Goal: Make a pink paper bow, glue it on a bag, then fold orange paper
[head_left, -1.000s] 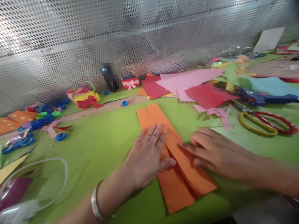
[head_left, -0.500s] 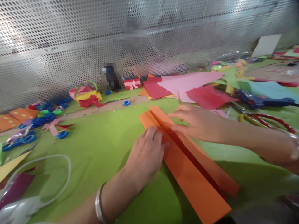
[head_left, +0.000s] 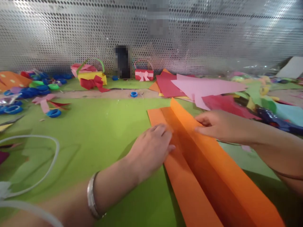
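A long sheet of orange paper lies slanted on the green tabletop, creased lengthwise into two side flaps with a darker trough between. My left hand rests on the left flap near its far end, its fingers curled and closed on the paper. At the outer side of the right flap is my right hand, with thumb and fingers closed at the paper's edge. That flap stands raised at a tilt, while the left one lies flatter. Some fingertips of my right hand are hidden behind the paper.
Coloured paper sheets are piled behind my right hand, beside a dark blue glue gun. Small paper baskets stand by the perforated metal wall. Blue rings lie at left, above a white cable.
The right flap has swung up and outward, widening the trough. My right hand has closed at its edge. My left hand stays on the left flap, and the camera view has shifted.
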A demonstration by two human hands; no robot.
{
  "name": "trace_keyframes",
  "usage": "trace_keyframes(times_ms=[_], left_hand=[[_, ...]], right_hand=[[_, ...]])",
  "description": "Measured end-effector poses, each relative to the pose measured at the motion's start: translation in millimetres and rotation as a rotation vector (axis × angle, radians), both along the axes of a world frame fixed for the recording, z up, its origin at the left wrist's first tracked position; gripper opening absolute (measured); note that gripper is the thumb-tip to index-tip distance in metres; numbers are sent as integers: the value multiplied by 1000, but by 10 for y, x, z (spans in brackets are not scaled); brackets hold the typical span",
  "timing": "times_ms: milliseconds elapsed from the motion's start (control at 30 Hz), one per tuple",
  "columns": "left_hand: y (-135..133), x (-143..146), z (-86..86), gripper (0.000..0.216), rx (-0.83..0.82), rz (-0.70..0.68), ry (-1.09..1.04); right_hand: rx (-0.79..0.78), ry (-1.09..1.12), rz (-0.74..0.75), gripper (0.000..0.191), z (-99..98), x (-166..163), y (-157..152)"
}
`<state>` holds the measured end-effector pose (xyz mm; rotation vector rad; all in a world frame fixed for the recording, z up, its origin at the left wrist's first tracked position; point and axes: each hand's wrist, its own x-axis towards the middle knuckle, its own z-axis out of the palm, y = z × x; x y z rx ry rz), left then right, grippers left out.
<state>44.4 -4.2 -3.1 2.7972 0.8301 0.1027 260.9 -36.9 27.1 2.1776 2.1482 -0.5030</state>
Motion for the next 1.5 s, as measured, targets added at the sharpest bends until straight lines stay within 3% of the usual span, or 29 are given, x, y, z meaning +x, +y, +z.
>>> trace_keyframes(times_ms=[100,367,500,667,767,1033,1300,1500], left_hand=[[-2,17,-46,28,49,-37,-25],[1,2,-132,42,99,-83,10],[13,6,-116,42,107,-77,-3],[21,115,72,36,68,-115,134],[-12,237,134,31,134,-113,188],[-112,322,-22,32,263,-59,117],[-62,318,-40,32,270,-85,87],[-34,314,-38,33,245,-76,67]], right_hand=[[-53,113,-21,37,-29,56,7],[-95,0,51,32,-9,101,-34],[-58,-13,76,35,18,89,-28],[8,-60,132,36,-15,85,-37],[43,-103,188,33,-34,75,-59],[166,-63,210,32,1,24,-87],[39,23,147,30,6,77,-60],[90,-16,150,26,9,15,-66]])
